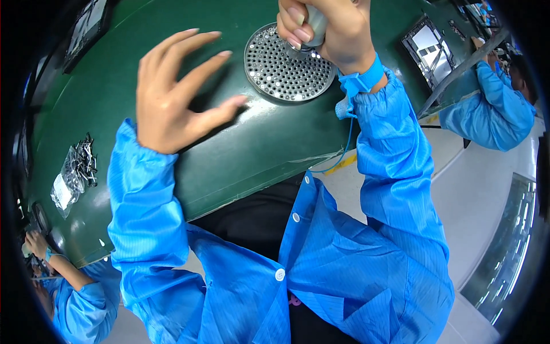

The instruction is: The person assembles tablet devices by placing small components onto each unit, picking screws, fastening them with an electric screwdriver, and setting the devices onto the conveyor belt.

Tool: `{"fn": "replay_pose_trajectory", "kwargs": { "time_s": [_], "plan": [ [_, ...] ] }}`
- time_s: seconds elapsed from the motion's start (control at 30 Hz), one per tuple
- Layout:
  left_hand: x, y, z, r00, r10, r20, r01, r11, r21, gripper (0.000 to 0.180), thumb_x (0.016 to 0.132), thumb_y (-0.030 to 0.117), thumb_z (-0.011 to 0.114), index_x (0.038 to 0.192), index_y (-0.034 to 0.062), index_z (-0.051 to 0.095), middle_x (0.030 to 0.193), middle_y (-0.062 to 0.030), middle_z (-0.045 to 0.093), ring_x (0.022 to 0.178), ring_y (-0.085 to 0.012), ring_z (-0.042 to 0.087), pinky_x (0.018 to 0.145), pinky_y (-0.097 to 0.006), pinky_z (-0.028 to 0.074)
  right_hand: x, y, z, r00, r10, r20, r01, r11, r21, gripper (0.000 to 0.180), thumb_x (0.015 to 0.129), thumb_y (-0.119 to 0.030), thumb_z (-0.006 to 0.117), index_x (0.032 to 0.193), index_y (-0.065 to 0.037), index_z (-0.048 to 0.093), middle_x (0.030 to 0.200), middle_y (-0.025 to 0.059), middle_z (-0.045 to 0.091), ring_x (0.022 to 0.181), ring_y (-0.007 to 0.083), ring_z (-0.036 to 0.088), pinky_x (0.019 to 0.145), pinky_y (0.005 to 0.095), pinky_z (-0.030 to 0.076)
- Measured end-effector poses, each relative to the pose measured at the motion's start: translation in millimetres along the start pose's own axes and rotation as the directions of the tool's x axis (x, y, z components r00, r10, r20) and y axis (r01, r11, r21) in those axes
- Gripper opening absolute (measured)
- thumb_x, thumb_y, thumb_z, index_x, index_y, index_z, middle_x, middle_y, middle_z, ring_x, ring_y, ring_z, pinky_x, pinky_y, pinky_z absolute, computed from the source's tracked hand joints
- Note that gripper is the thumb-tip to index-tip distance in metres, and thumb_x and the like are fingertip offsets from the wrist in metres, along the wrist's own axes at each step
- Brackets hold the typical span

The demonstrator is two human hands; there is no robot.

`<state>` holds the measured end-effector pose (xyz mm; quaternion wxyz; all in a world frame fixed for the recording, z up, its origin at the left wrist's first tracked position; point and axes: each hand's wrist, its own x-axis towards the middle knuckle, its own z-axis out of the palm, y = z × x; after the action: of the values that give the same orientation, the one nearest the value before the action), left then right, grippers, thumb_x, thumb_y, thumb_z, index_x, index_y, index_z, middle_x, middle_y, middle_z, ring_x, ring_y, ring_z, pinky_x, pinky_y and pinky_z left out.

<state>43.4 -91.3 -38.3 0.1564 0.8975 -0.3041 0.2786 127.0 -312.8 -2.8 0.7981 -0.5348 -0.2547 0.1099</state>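
Observation:
My right hand (pixel 335 31) is wrapped round a pale grey, rounded tool (pixel 317 26), whose upper part runs out of the picture. Its lower end comes down at a round metal plate (pixel 281 71) full of small holes, with shiny bits in many of them; whether the two touch I cannot tell. To the left of the plate my left hand (pixel 175 92) hovers over the green table with its fingers spread and nothing in them. A blue wrist strap (pixel 364 79) with a thin blue cord circles my right wrist.
On the green table (pixel 252 152) at the left lies a clear plastic bag (pixel 67 186) beside a heap of small dark parts (pixel 87 160). A dark-framed panel (pixel 429 51) sits at the far right, another (pixel 86 28) at the far left. People in blue work on both sides.

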Motion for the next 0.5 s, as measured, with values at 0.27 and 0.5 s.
{"fn": "replay_pose_trajectory", "kwargs": {
  "time_s": [0.27, 0.5],
  "plan": [
    [-38, -30, -22, 0.968, -0.250, -0.026, 0.251, 0.967, 0.049, 0.028, 0.088, 0.014, 0.073, 0.114, 0.0041, 0.075, 0.127, -0.0135, 0.065, 0.117, -0.0285, 0.063, 0.100, -0.040, 0.050, 4, 4, -1, 1.000, 0.017, 0.020, -0.017, 1.000, 0.002, 0.015, 0.092, -0.004, 0.060, 0.105, 0.004, 0.061, 0.060, 0.0046, 0.053, 0.041, 0.0107, 0.048, 0.039, 0.0282, 0.043],
    [-40, -33, -18, 0.958, -0.255, -0.130, 0.257, 0.966, -0.006, 0.033, 0.084, 0.019, 0.078, 0.116, 0.0108, 0.076, 0.121, -0.0080, 0.068, 0.109, -0.0270, 0.063, 0.096, -0.039, 0.048, 1, 6, -1, 1.000, -0.007, 0.005, 0.007, 1.000, -0.016, 0.015, 0.092, -0.004, 0.061, 0.105, 0.003, 0.062, 0.061, 0.0046, 0.054, 0.042, 0.0106, 0.049, 0.039, 0.0279, 0.044]
  ]
}}
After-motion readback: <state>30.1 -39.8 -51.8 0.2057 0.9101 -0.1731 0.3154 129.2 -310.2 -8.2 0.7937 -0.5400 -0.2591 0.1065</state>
